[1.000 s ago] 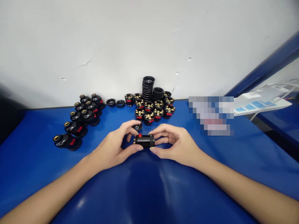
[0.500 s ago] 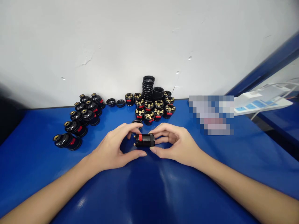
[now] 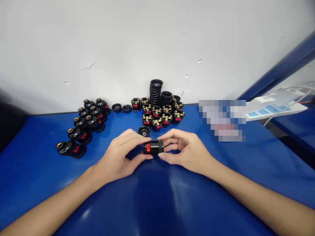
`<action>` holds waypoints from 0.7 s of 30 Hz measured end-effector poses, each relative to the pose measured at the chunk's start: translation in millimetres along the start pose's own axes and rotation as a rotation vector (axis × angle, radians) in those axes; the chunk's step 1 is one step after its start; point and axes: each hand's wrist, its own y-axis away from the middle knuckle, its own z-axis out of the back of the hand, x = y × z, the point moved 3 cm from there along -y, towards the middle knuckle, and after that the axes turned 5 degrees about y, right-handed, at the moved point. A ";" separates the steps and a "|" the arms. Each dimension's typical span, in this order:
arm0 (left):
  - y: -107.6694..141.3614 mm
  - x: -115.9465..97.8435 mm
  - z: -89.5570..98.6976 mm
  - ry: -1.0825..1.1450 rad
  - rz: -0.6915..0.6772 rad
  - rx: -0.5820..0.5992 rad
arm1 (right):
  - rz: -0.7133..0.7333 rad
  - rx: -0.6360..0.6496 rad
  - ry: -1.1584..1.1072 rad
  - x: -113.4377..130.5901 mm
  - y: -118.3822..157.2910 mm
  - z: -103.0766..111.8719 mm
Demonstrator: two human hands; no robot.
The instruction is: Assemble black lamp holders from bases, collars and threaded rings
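A black lamp socket [image 3: 154,147] with a red switch lies on its side in the air between my hands, above the blue table. My right hand [image 3: 188,149] is closed on its right end, thumb below and fingers above, at a ribbed black ring [image 3: 160,146]. The fingers and thumb of my left hand [image 3: 124,150] are closed about the left end, where a bit of a brass terminal shows. Just behind my left fingertips, a round black cap [image 3: 144,131] rests on the table, its hollow side up.
Several open sockets with brass terminals [image 3: 157,122] stand behind my hands, beside a stack of black rings [image 3: 156,91]. Capped sockets [image 3: 71,149] line the left side. Two black round pieces [image 3: 116,107] lie near the wall. A pixelated item [image 3: 223,121] and a power strip [image 3: 275,111] are at right.
My left thumb and fingers have closed in on the socket's left end. The socket has rolled slightly, bringing its red switch lower. The cap behind is now uncovered.
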 end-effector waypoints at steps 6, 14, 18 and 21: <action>-0.5 2.6 -0.7 -0.047 -0.015 0.045 | -0.036 -0.004 -0.016 -2.1 -1.8 -0.5; 4.9 24.4 2.1 -0.311 0.133 0.022 | 0.044 -0.117 -0.021 -8.2 -2.3 5.2; 6.9 29.3 0.9 -0.253 0.166 0.027 | 0.071 -0.161 -0.027 -9.8 -2.8 6.1; 5.9 27.2 -0.4 -0.141 0.151 0.049 | 0.094 -0.191 -0.040 -10.2 -3.2 6.5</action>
